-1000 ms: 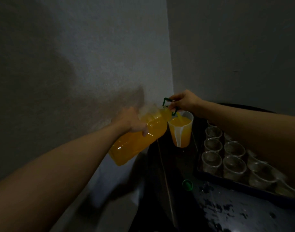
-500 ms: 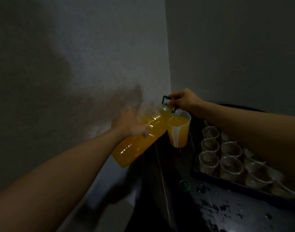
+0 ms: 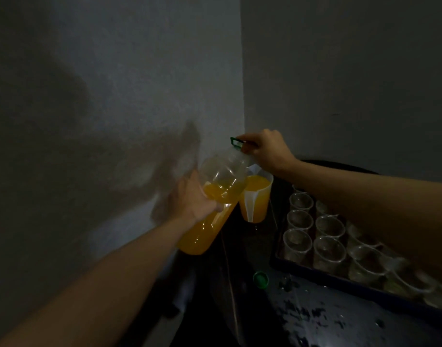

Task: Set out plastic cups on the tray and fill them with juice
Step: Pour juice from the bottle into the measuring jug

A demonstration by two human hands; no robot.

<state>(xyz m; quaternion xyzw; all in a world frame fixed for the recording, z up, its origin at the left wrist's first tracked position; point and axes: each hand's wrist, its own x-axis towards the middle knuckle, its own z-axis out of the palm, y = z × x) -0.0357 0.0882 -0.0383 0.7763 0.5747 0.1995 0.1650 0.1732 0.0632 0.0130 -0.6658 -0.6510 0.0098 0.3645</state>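
your left hand [image 3: 193,199] wraps the probably heavy, slippery juice bottle [image 3: 205,234] mid-body while your right hand [image 3: 267,151] pinches its green neck handle [image 3: 236,142], so support it low.

One each of bottle [image 3: 225,176], jug [image 3: 258,200], cap [image 3: 260,280], tray [image 3: 340,281]; at least eight cups [image 3: 329,254]

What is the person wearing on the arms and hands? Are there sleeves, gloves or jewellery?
The left forearm and right forearm are bare, no sleeves to the frame edge. The left hand and the right hand have no gloves, and no ring, watch or bracelet is visible in this dim light.
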